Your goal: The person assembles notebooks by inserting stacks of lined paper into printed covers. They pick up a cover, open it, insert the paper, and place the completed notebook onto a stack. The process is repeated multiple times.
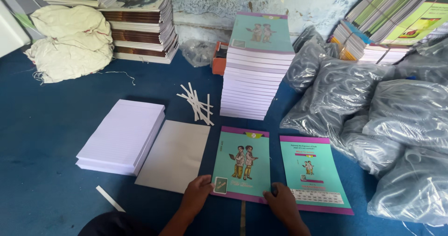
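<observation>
Down on the blue floor cloth, I've got both hands at the near edge of a turquoise front cover with two cartoon figures on it. My left hand has its fingers curled over the lower left corner, thumb side on the sheet, pinning it flat. My right hand is pressing the lower right corner, fingers bent, nothing gripped inside it as far as I can tell. Holding both corners like this looks to me like a way to square the sheet up.

Just beside it on the right lies the matching back cover, purple-bordered, a small gap between the two. On the left, a plain grey board sheet sits flat, and next to that a neat stack of white ruled pages, so everything lies side by side within arm's reach.

Further back, a tall pile of finished notebooks stands upright behind the covers, with loose white paper strips scattered at its foot. Clear bags of plastic spiral coils crowd the right side. One stray strip lies near my left elbow.
</observation>
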